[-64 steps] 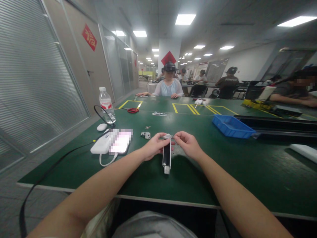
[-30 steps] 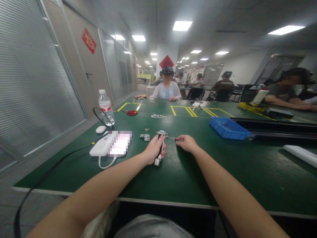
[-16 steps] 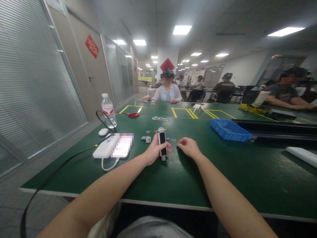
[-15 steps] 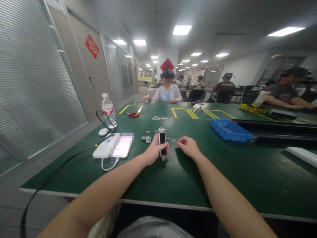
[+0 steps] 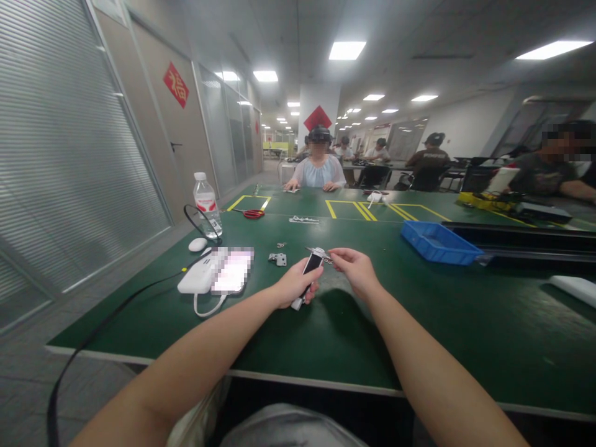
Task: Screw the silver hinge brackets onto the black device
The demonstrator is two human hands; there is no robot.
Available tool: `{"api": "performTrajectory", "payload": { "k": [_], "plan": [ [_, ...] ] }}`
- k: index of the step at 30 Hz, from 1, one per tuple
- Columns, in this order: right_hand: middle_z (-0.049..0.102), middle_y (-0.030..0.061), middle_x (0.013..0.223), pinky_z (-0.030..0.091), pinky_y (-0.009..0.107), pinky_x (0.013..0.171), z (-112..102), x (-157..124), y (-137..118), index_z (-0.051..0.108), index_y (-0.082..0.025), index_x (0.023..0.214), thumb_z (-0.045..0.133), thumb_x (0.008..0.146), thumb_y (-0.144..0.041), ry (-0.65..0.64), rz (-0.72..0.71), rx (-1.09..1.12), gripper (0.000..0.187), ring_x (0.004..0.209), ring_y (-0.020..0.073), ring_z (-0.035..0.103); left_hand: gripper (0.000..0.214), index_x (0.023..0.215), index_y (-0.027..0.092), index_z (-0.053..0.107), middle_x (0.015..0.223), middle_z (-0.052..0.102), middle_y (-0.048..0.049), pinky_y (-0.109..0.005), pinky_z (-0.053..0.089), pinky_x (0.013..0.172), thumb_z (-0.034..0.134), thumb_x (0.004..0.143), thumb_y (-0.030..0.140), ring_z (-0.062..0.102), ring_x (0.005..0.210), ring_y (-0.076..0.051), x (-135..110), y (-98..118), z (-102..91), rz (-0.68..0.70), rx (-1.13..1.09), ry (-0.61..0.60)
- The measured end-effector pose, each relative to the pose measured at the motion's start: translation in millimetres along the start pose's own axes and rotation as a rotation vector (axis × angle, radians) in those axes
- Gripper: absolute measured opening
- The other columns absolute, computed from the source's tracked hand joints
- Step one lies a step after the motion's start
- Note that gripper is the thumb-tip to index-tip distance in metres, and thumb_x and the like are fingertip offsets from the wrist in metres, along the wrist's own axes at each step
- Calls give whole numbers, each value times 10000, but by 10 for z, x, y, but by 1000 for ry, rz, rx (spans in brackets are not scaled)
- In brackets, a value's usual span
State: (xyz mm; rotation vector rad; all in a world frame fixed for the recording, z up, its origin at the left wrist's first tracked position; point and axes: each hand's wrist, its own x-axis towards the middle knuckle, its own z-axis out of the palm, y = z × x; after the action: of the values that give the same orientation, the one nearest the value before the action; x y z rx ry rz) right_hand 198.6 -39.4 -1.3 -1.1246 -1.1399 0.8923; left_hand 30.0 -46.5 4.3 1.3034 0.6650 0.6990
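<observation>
My left hand [image 5: 300, 282] is wrapped round a black-and-silver elongated device [image 5: 313, 263]. It leans with its top to the right, and a thin metal crosspiece sticks out at that end. Thumb and fingertips of my right hand [image 5: 356, 268] are pinched together at the crosspiece's right end; whatever is between them is too small to make out. Small metal rings [image 5: 328, 261] lie on the table just behind these fingers, partly hidden. Left of the device are a grey metal bracket [image 5: 278, 259] and a few more tiny rings [image 5: 281, 245].
A power bank [image 5: 195, 276] cabled to a phone [image 5: 233, 273], a white mouse-shaped object [image 5: 198, 244] and a water bottle [image 5: 206, 208] stand left. Red-handled scissors [image 5: 254, 214] lie farther back. A blue tray [image 5: 440, 243] sits right. A person [image 5: 319, 167] sits opposite.
My right hand has come up from the table to the device's crosspiece. My left hand has tilted the device to the right. The person opposite has drawn one hand inward.
</observation>
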Motion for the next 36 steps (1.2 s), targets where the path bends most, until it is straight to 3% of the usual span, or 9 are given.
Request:
{"api": "performTrajectory", "payload": {
  "k": [6, 10, 16, 20, 36],
  "plan": [
    [682, 53, 704, 445, 265, 559, 22, -19, -21, 694, -153, 796, 760, 538, -427, -34, 3, 62, 381, 553, 109, 543, 495, 981, 205, 401, 496, 405, 95, -147, 320, 348, 520, 767, 636, 356, 331, -48, 49, -14, -37, -18, -66, 37],
    [696, 73, 747, 460, 280, 576, 43, -46, -48, 698, -156, 812, 749, 550, -441, -51, -18, 24, 390, 608, 136, 579, 495, 942, 206, 383, 512, 421, 92, -161, 365, 379, 532, 756, 641, 403, 354, -56, 63, -25, -52, -8, -98, 9],
    [687, 47, 736, 454, 264, 564, 39, -47, -49, 672, -157, 874, 776, 518, -392, -22, 0, 80, 440, 587, 123, 584, 540, 1022, 203, 356, 571, 526, 51, -216, 445, 437, 585, 741, 603, 537, 431, -112, 18, -19, -46, -10, -61, -39],
    [682, 44, 700, 444, 252, 532, 46, -40, -25, 653, -150, 802, 792, 480, -408, -7, 33, 98, 436, 527, 102, 552, 560, 1052, 203, 325, 595, 570, 31, -231, 461, 455, 634, 732, 544, 593, 475, -147, 11, -32, -50, -11, -14, -59],
    [623, 19, 646, 371, 231, 468, 41, -28, 24, 638, -158, 757, 751, 527, -432, -6, 9, -19, 375, 532, 105, 508, 509, 1038, 197, 330, 645, 594, 12, -267, 499, 499, 670, 742, 432, 623, 528, -160, 11, -52, -67, 1, -1, -84]
  ]
}}
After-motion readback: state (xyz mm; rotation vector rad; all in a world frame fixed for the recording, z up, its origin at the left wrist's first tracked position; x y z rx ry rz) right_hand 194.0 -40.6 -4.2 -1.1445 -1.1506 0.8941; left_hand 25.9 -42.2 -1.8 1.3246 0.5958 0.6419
